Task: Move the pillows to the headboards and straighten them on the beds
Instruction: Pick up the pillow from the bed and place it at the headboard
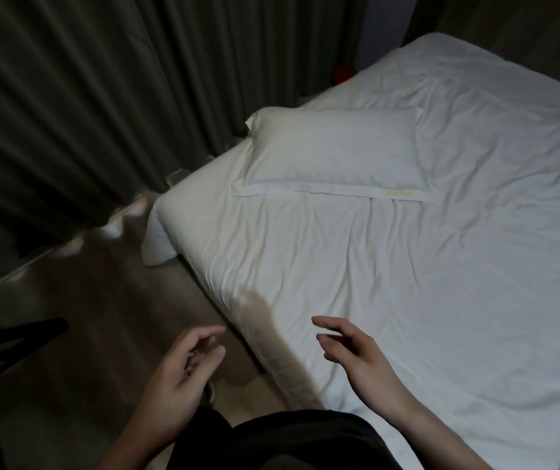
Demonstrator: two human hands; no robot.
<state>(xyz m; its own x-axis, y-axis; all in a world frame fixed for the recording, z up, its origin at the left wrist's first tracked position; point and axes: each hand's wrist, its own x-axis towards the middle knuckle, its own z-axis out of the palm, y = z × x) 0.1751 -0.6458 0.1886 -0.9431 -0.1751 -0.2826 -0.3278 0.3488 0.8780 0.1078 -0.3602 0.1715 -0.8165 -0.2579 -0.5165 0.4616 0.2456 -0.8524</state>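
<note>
Both hands empty, fingers loosely spread and relaxed, gripping nothing. Left hand (180, 374) hangs over the floor (85, 300) just off the bed's near edge, palm turned inward, fingers slightly curled. Right hand (353, 351) hovers above the sheet (407, 283) near the bed's lower left corner, fingers extended toward the pillow, not clearly touching the fabric. Hands apart from each other, with the mattress edge between them. Pillow (333, 154), white, lies flat on the bed (224, 252) well ahead of both hands, close to the bed's left side and beside the curtain. Its long axis runs roughly across the view; a flat hem flap shows along its near edge with a small yellowish label toward the right end. One corner on the far left sticks up a little. Sheet white and wrinkled, creases running from the pillow toward the hands; a loose corner of it hangs down at the left edge of the mattress. A brownish shadow or stain marks the mattress side near the left hand; cannot tell which. Dark pleated curtain (85, 96) fills the upper left. Dark clothing of the person at bottom centre. Headboard not identifiable in this dim view.
</note>
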